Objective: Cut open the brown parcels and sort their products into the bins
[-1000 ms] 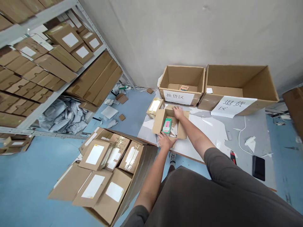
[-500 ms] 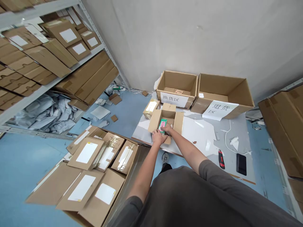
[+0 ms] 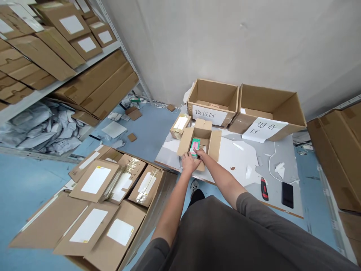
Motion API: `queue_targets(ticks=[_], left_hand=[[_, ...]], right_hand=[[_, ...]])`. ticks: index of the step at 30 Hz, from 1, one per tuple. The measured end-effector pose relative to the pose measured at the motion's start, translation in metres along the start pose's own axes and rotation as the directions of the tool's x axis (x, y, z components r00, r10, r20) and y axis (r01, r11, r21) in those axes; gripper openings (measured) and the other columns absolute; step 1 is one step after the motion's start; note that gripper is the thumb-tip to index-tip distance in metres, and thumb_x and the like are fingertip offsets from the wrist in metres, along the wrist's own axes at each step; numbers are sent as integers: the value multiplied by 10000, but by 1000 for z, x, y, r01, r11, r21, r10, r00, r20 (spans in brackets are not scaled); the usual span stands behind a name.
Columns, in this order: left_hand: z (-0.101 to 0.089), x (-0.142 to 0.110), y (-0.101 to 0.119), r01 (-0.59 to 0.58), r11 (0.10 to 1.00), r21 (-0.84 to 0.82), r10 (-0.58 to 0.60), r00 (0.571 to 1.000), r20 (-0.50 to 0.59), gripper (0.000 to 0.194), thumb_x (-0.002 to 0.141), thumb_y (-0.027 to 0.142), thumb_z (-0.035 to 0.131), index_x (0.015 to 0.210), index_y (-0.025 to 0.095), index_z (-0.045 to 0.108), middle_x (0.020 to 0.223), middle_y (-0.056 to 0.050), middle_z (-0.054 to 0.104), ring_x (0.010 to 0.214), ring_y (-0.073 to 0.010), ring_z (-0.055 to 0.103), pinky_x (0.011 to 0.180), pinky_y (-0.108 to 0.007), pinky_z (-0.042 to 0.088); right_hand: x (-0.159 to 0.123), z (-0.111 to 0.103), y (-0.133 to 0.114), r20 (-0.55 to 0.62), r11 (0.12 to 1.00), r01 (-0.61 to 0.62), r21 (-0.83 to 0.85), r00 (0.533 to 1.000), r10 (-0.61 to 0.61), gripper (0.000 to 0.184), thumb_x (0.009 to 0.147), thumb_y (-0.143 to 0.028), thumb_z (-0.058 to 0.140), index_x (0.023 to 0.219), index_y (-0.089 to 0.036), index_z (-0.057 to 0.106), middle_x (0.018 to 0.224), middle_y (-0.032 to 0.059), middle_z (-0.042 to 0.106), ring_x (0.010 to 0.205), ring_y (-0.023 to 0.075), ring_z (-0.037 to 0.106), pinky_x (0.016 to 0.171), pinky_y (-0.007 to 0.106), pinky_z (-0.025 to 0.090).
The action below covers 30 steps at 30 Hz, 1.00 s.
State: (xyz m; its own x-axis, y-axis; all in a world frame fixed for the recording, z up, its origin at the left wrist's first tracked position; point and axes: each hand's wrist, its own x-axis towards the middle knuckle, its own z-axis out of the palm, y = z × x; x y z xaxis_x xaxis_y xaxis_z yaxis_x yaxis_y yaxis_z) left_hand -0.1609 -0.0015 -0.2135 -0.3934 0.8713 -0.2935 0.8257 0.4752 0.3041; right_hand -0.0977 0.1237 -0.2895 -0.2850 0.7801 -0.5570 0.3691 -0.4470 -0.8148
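Observation:
An open cardboard box (image 3: 215, 145) stands on the table with its flaps spread. Inside it lies a small green-and-pink box (image 3: 195, 143) with a pale label area. My right hand (image 3: 200, 153) reaches into the carton, its fingers closed on the near end of the small box. Over the near left edge of the carton, my left hand (image 3: 189, 163) is bent with its fingers on the cardboard, close to the small box. The fingertips of both hands are partly hidden.
Two large open cartons with paper signs, left (image 3: 211, 114) and right (image 3: 265, 130), stand behind. A taped parcel (image 3: 180, 126) sits beside the box. A red-and-black cutter (image 3: 264, 189) and a phone (image 3: 287, 195) lie right. A large carton of parcels (image 3: 96, 180) stands left.
My right hand has moved from the carton's far edge down to the small green-and-pink box. My left hand stays at the near edge. The view has shifted a little.

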Motion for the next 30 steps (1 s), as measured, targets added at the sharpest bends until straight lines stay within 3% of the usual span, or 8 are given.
queue_targets(ticks=[4, 12, 17, 22, 26, 30], left_hand=[[-4, 0, -2, 17, 1000, -19, -17, 1000, 11, 978, 918, 683, 698, 1645, 91, 417, 1517, -268, 523, 1466, -425, 483, 1146, -476, 460], [-17, -1, 2, 4, 999, -54, -6, 999, -33, 1090, 880, 675, 741, 1700, 83, 334, 1675, -298, 433, 1537, -442, 448, 1205, -499, 433], [-40, 11, 9, -138, 968, -209, 128, 990, -64, 1051, 920, 641, 711, 1738, 130, 291, 1730, -254, 416, 1598, -415, 411, 1254, -512, 406], [-61, 30, 44, -347, 773, -532, 388, 921, -36, 1034, 909, 491, 767, 1761, 183, 269, 1715, -187, 475, 1516, -343, 541, 1226, -465, 475], [-65, 31, 88, -392, 581, -713, 509, 859, -57, 1025, 942, 472, 738, 1788, 265, 196, 1667, -144, 541, 1410, -299, 629, 1145, -461, 560], [-62, 27, 126, -423, 373, -826, 626, 772, -112, 1032, 960, 482, 724, 1794, 246, 164, 1657, -158, 546, 1372, -278, 650, 1119, -425, 580]], right_hand=[[-13, -6, -5, -41, 996, -29, 83, 999, 32, 309, 935, -343, 791, 1163, -211, 630, 1028, 85, 799, 911, 239, 750, 820, 406, 664], [-44, -38, -28, -112, 968, 132, 215, 988, -110, 470, 914, -316, 828, 1297, -251, 565, 1254, 99, 780, 1135, 255, 748, 991, 458, 659], [-65, -70, -44, -81, 923, 229, 310, 973, -215, 611, 897, -329, 822, 1418, -246, 515, 1317, 106, 770, 1185, 258, 749, 1036, 458, 645], [-95, -115, -57, -125, 841, 376, 389, 926, -357, 689, 844, -340, 855, 1440, -259, 520, 1371, 111, 759, 1223, 292, 741, 1079, 480, 622], [-123, -156, -65, -207, 828, 465, 313, 885, -418, 818, 803, -424, 902, 1513, -290, 519, 1338, 105, 766, 1187, 316, 742, 1010, 486, 651], [-150, -192, -67, -326, 821, 532, 209, 829, -454, 852, 835, -511, 873, 1585, -319, 516, 1378, 102, 734, 1187, 301, 721, 988, 452, 650]])
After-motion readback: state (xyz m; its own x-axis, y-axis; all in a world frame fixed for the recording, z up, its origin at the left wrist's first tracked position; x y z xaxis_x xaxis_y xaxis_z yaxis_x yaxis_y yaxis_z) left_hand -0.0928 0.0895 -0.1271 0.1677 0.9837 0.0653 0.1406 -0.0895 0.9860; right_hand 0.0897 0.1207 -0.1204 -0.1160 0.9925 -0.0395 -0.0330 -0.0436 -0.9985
